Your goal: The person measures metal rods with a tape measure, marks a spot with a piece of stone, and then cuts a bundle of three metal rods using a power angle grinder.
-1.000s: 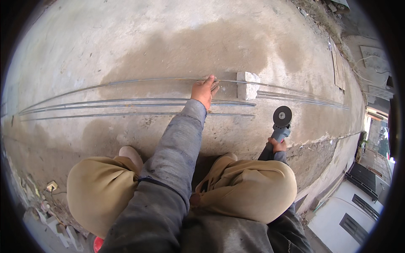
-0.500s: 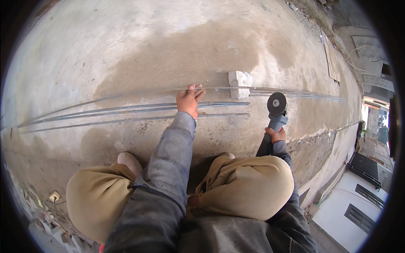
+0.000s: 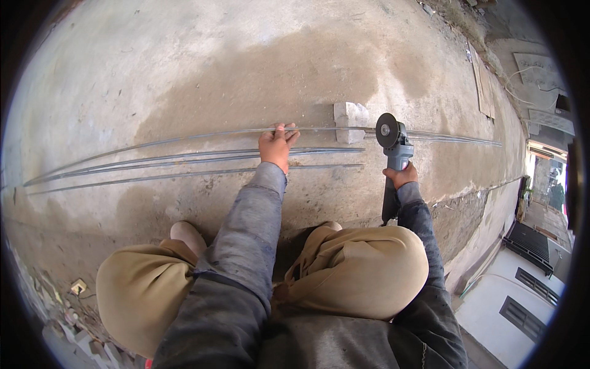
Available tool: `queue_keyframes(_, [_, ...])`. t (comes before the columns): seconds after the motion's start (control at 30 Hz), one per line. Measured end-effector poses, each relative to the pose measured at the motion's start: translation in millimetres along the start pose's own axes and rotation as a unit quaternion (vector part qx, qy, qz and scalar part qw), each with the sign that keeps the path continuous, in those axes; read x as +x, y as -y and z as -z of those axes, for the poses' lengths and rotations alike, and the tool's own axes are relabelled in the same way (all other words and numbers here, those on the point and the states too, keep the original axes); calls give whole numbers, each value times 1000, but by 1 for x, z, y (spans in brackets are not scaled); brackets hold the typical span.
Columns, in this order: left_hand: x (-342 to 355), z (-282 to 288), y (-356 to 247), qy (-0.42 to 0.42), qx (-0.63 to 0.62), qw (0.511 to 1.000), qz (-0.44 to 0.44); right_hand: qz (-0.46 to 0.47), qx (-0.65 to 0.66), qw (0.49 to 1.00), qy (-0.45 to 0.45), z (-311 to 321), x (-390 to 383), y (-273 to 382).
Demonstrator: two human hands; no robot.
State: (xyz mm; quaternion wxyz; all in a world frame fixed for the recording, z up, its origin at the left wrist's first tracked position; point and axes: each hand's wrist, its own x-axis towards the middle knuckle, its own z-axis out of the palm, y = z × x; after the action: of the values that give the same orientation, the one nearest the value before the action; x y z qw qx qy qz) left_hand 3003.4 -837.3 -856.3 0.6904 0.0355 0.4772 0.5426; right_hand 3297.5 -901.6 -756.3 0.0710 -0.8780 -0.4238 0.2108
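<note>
A long thin metal rod (image 3: 209, 133) is pinched in my left hand (image 3: 278, 146), raised a little off the ground. Its right part lies over a pale, rough block (image 3: 350, 117). My right hand (image 3: 401, 176) is wrapped around the grey body of an angle grinder (image 3: 397, 158). The grinder's dark round disc (image 3: 386, 130) is just right of the block, overlapping the rod's line; whether it touches the metal I cannot tell. Several more rods (image 3: 153, 162) lie on the concrete below my left hand.
Further rods (image 3: 455, 138) stretch to the right past the block. The concrete ground (image 3: 246, 80) has a large damp-looking brown patch. My bent knees (image 3: 369, 270) are close below the work. Rubble (image 3: 80, 341) lies at the lower left, near a small yellowish socket (image 3: 78, 286).
My right hand has lifted the grinder up and to the left, bringing its disc to the rod beside the block. The left hand keeps its hold, almost unmoved.
</note>
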Motion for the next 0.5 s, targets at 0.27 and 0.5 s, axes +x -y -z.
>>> queue_keyframes(0.27, [1, 2, 1, -3, 12, 1000, -5, 2, -21, 1000, 8, -3, 5, 4])
queue_keyframes(0.5, [0, 2, 0, -6, 9, 1000, -4, 2, -26, 1000, 7, -6, 7, 4])
